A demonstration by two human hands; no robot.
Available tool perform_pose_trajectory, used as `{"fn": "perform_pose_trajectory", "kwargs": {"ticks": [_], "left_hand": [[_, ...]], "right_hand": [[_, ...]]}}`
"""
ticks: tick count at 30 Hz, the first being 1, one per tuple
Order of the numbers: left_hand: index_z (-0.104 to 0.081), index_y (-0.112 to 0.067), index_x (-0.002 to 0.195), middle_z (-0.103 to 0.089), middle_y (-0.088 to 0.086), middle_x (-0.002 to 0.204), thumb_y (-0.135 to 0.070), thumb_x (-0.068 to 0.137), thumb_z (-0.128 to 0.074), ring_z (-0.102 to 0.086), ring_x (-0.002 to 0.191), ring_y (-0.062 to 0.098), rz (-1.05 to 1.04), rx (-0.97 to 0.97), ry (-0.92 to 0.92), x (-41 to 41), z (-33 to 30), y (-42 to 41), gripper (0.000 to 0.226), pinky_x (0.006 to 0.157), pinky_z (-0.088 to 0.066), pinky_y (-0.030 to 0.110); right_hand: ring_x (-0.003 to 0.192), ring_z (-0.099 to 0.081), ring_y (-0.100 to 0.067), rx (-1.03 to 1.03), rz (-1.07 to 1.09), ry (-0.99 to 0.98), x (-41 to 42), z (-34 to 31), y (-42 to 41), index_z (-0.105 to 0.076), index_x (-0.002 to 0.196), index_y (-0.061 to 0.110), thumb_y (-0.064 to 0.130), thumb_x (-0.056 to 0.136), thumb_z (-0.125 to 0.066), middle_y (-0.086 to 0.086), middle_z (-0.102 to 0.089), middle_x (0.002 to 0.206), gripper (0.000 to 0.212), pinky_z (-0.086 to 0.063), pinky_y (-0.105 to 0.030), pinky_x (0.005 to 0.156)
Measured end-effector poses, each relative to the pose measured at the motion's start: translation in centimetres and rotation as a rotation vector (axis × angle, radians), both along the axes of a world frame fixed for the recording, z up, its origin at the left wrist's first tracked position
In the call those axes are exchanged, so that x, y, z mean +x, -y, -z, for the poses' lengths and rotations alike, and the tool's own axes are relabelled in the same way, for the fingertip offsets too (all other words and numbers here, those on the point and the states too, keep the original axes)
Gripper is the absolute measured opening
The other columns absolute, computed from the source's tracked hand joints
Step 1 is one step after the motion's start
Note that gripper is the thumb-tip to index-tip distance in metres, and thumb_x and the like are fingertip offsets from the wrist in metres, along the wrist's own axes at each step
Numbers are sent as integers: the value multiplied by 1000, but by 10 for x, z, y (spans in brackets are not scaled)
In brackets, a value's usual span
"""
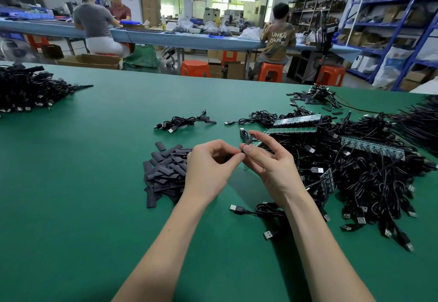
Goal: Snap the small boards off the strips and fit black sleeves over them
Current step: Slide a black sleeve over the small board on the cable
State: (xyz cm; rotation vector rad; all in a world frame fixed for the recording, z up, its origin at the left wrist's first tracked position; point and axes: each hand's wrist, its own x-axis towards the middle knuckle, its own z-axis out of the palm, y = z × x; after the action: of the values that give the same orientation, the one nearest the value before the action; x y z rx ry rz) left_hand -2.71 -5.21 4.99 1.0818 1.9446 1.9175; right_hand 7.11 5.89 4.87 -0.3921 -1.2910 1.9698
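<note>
My two hands meet over the green table (94,183). My right hand (267,161) pinches a black sleeve (248,141) between thumb and fingers, its end pointing up. My left hand (211,166) pinches the sleeve's lower end with curled thumb and forefinger. Whether a board sits inside the sleeve is hidden. A pile of flat black sleeves (166,171) lies just left of my left hand. Green board strips (296,120) with black cables attached lie behind my right hand, another strip (372,147) further right.
A large tangle of black USB cables (369,183) covers the table's right side. One loose cable (258,211) lies under my right wrist, a small bundle (184,121) sits mid-table, and a big cable heap (26,88) at far left. People work at benches beyond.
</note>
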Motion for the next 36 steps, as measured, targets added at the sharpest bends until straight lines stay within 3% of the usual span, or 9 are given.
{"fn": "perform_pose_trajectory", "kwargs": {"ticks": [8,14,20,24,29,36], "left_hand": [[-74,-21,74,-77,-6,76,-11,80,-83,-74,76,11,16,0,-1,-5,1,1,15,78,-59,29],[-74,-20,75,-77,-6,76,-10,80,-82,-74,75,11,18,13,-4,-4,2,-1,14,73,-57,22],[-74,-17,76,-77,-3,77,-8,81,-82,-74,77,12,14,15,2,-6,2,-1,13,74,-57,23],[-73,-20,81,-77,-7,81,-13,83,-81,-73,81,6,39,-10,-16,-6,1,-2,10,74,-53,17],[-67,-30,102,-72,-14,100,-32,80,-84,-69,90,2,118,-209,-96,-11,3,0,28,85,-54,19],[-71,-21,97,-75,-7,94,-13,85,-77,-70,91,4,129,-266,-151,-15,7,4,15,93,-55,27]], "right_hand": [[82,-73,-25,31,38,-14,-1,1,2,-70,116,8,1,90,-71,-19,-75,89,27,-60,-27,77],[82,-73,-25,49,76,-3,-3,0,3,-72,112,10,1,89,-72,-18,-75,88,24,-60,-28,77],[81,-73,-25,40,96,-11,-6,1,5,-72,112,8,0,89,-72,-18,-75,86,24,-60,-28,76],[79,-72,-25,-5,130,-7,-6,0,6,-72,110,9,0,89,-72,-18,-75,86,23,-59,-26,72],[75,-70,-21,-109,217,-24,-3,-2,-1,-72,110,12,1,90,-70,-12,-75,82,23,-61,-26,73],[78,-70,-20,-148,266,-24,-1,-2,-2,-70,115,12,3,92,-70,-10,-75,84,25,-60,-23,71]]}}
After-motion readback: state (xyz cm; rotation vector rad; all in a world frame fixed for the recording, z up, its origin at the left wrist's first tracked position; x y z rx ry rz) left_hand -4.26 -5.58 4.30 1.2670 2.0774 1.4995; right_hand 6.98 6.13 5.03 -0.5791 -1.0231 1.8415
